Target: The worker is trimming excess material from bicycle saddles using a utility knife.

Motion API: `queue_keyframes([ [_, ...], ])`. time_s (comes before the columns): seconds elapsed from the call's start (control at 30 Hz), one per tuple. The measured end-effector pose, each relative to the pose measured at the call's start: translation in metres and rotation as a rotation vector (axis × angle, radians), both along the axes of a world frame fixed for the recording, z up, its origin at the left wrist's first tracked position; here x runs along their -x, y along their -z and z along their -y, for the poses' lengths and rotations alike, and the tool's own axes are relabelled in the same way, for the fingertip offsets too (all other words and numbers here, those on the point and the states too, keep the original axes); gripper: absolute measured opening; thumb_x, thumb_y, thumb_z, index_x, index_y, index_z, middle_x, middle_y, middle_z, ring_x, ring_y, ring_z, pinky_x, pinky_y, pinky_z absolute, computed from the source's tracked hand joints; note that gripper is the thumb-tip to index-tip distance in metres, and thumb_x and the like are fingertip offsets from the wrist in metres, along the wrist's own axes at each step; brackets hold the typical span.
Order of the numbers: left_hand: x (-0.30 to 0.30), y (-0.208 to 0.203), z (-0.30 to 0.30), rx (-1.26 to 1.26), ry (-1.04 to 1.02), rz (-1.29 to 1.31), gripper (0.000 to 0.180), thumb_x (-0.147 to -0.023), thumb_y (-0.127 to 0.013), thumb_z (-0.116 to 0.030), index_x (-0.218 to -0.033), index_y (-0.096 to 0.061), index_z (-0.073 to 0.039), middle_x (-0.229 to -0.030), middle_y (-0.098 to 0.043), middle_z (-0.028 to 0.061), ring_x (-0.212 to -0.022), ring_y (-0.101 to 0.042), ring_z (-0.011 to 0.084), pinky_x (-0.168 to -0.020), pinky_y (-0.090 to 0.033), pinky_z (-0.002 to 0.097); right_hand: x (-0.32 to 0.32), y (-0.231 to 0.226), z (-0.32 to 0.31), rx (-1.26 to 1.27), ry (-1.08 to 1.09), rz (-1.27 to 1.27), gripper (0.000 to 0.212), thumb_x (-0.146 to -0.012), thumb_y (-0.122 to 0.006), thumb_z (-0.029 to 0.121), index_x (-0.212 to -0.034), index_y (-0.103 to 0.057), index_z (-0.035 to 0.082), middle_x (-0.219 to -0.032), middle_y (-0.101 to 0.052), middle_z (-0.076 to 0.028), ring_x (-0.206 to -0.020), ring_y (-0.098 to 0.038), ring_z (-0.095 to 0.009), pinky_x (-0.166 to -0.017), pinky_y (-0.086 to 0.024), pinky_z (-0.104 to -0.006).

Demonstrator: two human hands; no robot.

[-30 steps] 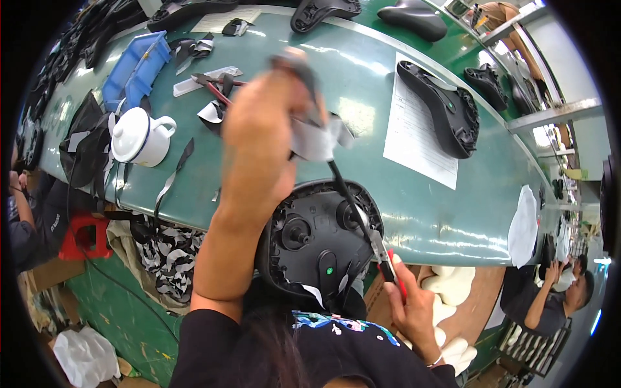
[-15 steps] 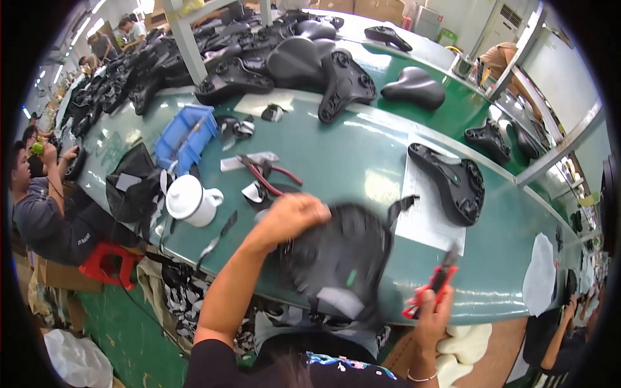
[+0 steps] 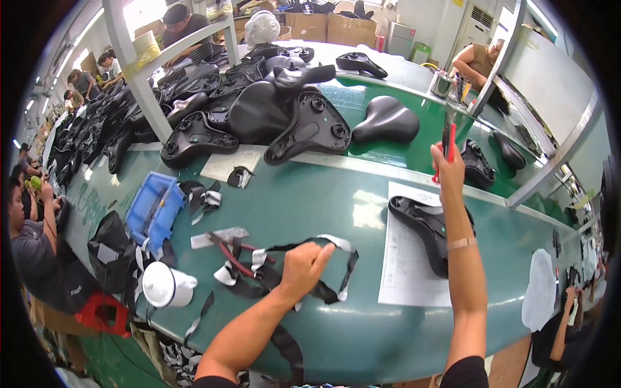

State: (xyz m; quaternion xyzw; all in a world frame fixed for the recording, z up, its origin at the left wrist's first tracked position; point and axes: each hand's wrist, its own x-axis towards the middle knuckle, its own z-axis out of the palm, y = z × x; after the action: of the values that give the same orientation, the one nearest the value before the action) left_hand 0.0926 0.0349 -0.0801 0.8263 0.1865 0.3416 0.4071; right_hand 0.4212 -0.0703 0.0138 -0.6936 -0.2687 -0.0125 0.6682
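My left hand (image 3: 304, 268) is closed above the green tabletop (image 3: 323, 200), gripping a strip of black-and-white trim (image 3: 352, 258) that loops out to its right. My right hand (image 3: 448, 169) is raised toward the far edge of the table. It is wrapped round a red-handled pliers-like tool (image 3: 451, 143), jaws pointing up. Below my right wrist, a black bicycle saddle (image 3: 417, 226) lies underside up on a printed sheet (image 3: 404, 278), partly hidden by my forearm. Pincers with dark red handles (image 3: 234, 260) lie among scraps left of my left hand.
A white lidded mug (image 3: 169, 284) and a blue bin (image 3: 155, 210) stand at the left. Black saddles (image 3: 259, 113) pile up at the back left; another saddle (image 3: 388, 121) sits beyond the ledge. A metal post (image 3: 132, 77) rises there. Other people work around the benches.
The saddle that was under my left hand is out of view there; that hand now grips the trim strip. My right hand has risen away from me with the red-handled tool. The view has shifted.
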Motion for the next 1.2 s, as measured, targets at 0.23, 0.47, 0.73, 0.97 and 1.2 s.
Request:
queue_keyframes([
  [0.23, 0.004, -0.007, -0.006, 0.108, 0.033, -0.029, 0.037, -0.086, -0.064, -0.017, -0.058, -0.048, 0.001, -0.054, -0.043, 0.0120, -0.048, -0.042, 0.0272, -0.047, -0.034, 0.0376, -0.139, 0.068, -0.093, -0.141, -0.059, -0.328, 0.055, -0.079, -0.074, 0.019, -0.129, -0.054, 0.009, -0.127, -0.054, -0.007, -0.113, -0.051, -0.021, -0.090, -0.041, -0.0349],
  [0.47, 0.004, -0.009, -0.013, 0.182, 0.005, -0.022, 0.035, -0.086, -0.065, -0.017, -0.061, -0.051, 0.002, -0.055, -0.045, 0.0113, -0.048, -0.043, 0.0260, -0.047, -0.035, 0.0364, -0.117, 0.063, -0.117, -0.026, -0.289, -0.499, 0.042, -0.084, -0.070, 0.024, -0.122, -0.056, 0.014, -0.085, -0.053, 0.000, -0.063, -0.055, -0.010, -0.051, -0.048, -0.0221],
  [0.73, -0.003, -0.005, -0.005, 0.030, -0.009, -0.091, 0.038, -0.087, -0.063, -0.024, -0.059, -0.052, 0.000, -0.055, -0.045, 0.0093, -0.050, -0.045, 0.0237, -0.048, -0.034, 0.0362, -0.095, 0.079, -0.127, -0.027, -0.196, -0.727, 0.035, -0.074, -0.076, 0.009, -0.089, -0.044, 0.003, -0.064, -0.054, -0.010, -0.050, -0.057, -0.024, -0.047, -0.055, -0.0371],
  [0.97, 0.002, -0.006, -0.007, 0.040, -0.001, -0.043, 0.038, -0.086, -0.063, -0.024, -0.059, -0.051, -0.001, -0.055, -0.045, 0.0113, -0.052, -0.047, 0.0278, -0.049, -0.036, 0.0388, -0.051, 0.101, -0.220, -0.277, 0.076, -0.724, 0.052, -0.066, -0.081, 0.004, -0.105, -0.047, 0.006, -0.091, -0.056, -0.006, -0.075, -0.057, -0.026, -0.048, -0.047, -0.0415],
  [1.2, -0.004, -0.007, -0.008, 0.118, -0.011, 0.119, 0.036, -0.088, -0.061, -0.019, -0.060, -0.050, 0.001, -0.056, -0.046, 0.0131, -0.053, -0.047, 0.0301, -0.052, -0.037, 0.0405, -0.050, 0.037, -0.105, -0.480, -0.248, -0.730, 0.024, -0.077, -0.074, 0.009, -0.094, -0.057, 0.007, -0.079, -0.060, -0.008, -0.058, -0.058, -0.020, -0.043, -0.045, -0.0317],
])
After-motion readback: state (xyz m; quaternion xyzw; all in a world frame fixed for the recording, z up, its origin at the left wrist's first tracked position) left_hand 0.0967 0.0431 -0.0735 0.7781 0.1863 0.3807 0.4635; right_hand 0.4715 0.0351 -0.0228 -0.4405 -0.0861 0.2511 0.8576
